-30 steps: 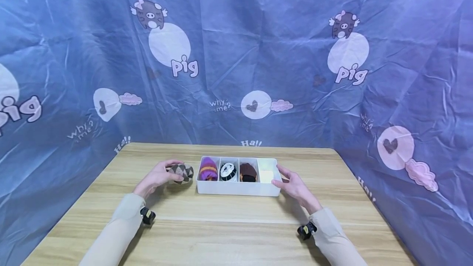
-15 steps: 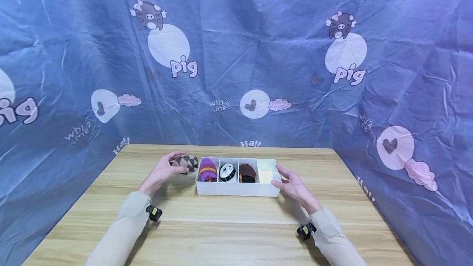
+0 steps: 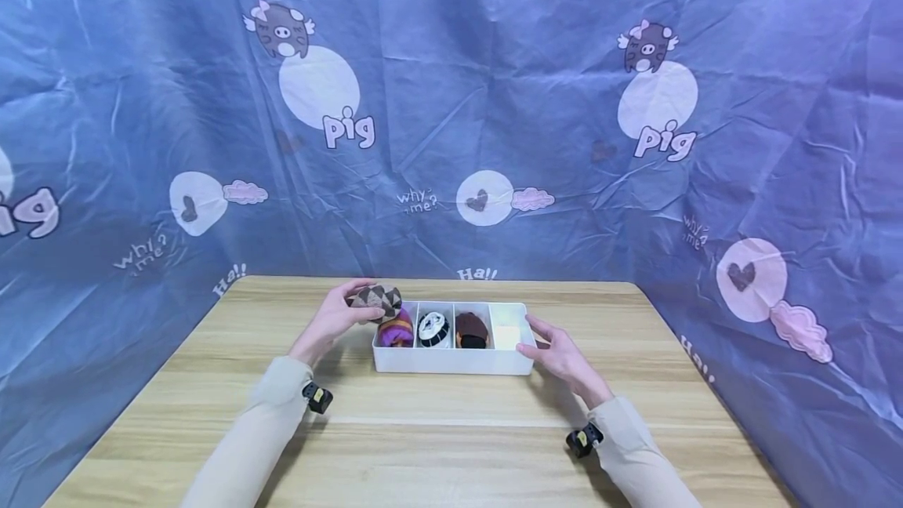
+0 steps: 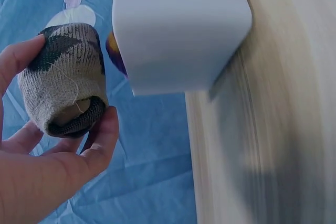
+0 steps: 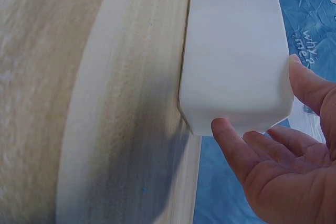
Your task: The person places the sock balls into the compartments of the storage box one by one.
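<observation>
My left hand (image 3: 337,313) holds a rolled sock (image 3: 381,302) with a grey and dark diamond pattern, raised over the left end of the white divided box (image 3: 454,361). In the left wrist view, thumb and fingers curl round the sock (image 4: 65,82), its folded opening facing the camera. It partly hides a purple and orange rolled sock (image 3: 397,333) in the leftmost compartment. A white and black rolled sock (image 3: 433,329) and a brown, black and orange one (image 3: 472,330) sit in the two middle compartments. My right hand (image 3: 560,353) grips the box's right end, fingers against its wall.
The rightmost compartment (image 3: 506,325) shows its bare white floor. Under the box lies a wooden table (image 3: 451,445), bounded at the back and sides by a blue printed cloth (image 3: 437,100).
My left hand has lifted the patterned sock and carried it rightward, from beside the box to above its left compartment. The right hand stays at the box's right end.
</observation>
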Demonstrator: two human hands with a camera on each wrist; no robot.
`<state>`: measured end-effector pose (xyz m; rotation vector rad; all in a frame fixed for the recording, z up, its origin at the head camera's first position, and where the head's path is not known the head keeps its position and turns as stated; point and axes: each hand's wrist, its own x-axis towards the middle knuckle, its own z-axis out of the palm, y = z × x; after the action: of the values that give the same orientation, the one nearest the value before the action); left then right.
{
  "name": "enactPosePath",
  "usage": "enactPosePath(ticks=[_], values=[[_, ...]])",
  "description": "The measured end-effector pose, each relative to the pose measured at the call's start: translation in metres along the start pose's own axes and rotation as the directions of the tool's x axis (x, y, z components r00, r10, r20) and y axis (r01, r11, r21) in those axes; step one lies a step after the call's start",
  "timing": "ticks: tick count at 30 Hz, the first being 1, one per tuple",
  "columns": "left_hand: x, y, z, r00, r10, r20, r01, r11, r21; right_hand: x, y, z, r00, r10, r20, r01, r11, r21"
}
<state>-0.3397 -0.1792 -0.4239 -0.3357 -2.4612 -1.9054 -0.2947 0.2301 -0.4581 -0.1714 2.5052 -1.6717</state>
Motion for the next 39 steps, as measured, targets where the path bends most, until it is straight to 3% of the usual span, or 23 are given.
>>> enactPosePath(ticks=[11, 26, 31, 39], values=[[0.008, 0.008, 0.021, 1.0, 0.0, -0.003, 0.0, 0.999, 0.037, -0.002, -0.005, 0.0, 1.0, 0.008, 0.007, -0.008, 1.0, 0.015], [0.018, 0.016, 0.052, 0.999, 0.018, 0.046, -0.017, 1.0, -0.019, 0.0, -0.003, 0.0, 1.0, -0.008, 0.009, 0.008, 1.0, 0.021], [0.021, 0.017, 0.062, 0.998, 0.042, 0.04, -0.043, 0.998, 0.037, 0.001, -0.003, 0.001, 1.0, -0.004, 0.002, 0.004, 1.0, 0.019], [0.021, 0.017, 0.079, 0.994, 0.085, 0.067, -0.088, 0.995, 0.053, 0.002, -0.003, 0.003, 1.0, -0.007, -0.012, 0.008, 1.0, 0.022]])
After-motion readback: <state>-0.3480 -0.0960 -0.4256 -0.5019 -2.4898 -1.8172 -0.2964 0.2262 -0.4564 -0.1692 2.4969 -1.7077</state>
